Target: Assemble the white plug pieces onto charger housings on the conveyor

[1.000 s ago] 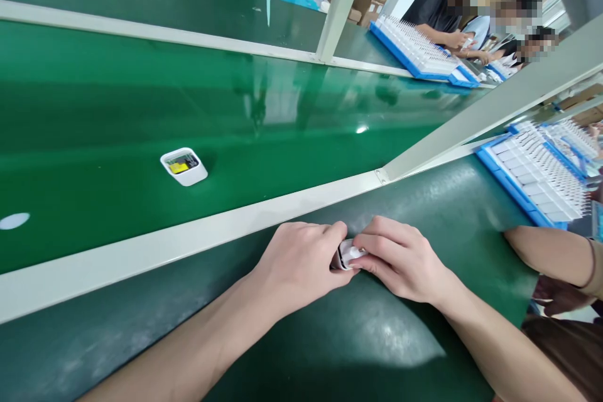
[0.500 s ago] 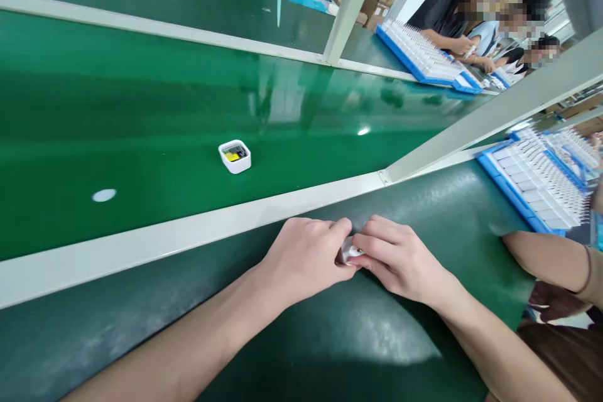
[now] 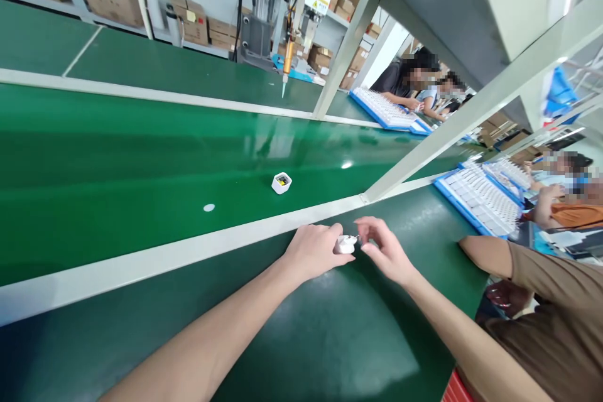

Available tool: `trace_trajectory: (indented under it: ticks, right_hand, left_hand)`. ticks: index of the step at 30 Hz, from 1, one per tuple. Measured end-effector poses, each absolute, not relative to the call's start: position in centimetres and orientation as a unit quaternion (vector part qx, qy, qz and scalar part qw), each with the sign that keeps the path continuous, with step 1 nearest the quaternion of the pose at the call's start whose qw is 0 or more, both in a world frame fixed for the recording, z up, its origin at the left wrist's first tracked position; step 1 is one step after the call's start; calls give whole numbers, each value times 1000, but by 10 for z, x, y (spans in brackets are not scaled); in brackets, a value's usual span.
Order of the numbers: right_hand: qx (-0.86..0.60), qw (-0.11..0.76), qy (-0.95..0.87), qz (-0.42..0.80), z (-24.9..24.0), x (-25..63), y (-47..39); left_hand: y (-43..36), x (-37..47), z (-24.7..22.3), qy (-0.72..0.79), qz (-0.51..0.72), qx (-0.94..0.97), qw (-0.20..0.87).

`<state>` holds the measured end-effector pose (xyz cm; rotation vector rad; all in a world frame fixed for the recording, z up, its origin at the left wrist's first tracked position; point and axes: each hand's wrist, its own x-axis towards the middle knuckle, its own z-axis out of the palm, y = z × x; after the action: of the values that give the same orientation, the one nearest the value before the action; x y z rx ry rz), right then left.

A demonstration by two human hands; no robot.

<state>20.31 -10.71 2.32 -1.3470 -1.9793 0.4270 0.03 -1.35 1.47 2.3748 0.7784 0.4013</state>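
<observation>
Thumb and forefinger of the left hand (image 3: 313, 251) close around a small white piece (image 3: 347, 246), which sits at those fingertips with its dark and metal details facing the right hand (image 3: 387, 253). Fingers of the right hand are moderately parted and curved, their tips just beside the piece; whether 1 of them touches it, I cannot tell. Both hands are over a dark green worktop (image 3: 301, 339), whose bare surface spreads below the fingers.

Just beyond the left fingers runs a pale rail (image 3: 226, 242), and past it lies a bright green belt (image 3: 117, 207). On the belt, ahead and to the left of the left fingertips, stands 1 open white housing (image 3: 281, 184) with something yellow inside. Farther left of the fingers lies 1 flat white disc (image 3: 209, 208). An amber syringe (image 3: 288, 58) points downward well beyond the fingers.

To the right of the right fingers, 1 blue-edged tray (image 3: 460, 210) holds rows of white parts. Nearer on that side, a co-worker's bent arm (image 3: 487, 255) rests at the worktop, well apart from the right fingers.
</observation>
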Motion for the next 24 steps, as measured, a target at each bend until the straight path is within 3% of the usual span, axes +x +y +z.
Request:
trace_trajectory:
  ticks: [3,8,11,24]
  right_hand:
    - [-543,399,-729,120,21,203,-129]
    - [-532,356,-760,112,22,188,-153]
    - [-525,373,-760,85,19,177,-151]
    - [-516,450,-728,20,-4,154,-134]
  left_hand:
    - [-12,-3,17,280,165,887,326]
    - [-10,-7,19,215,171,823,497]
    - [-8,-7,19,189,161,789,562]
    - [-7,-10,17,171,160,757,610]
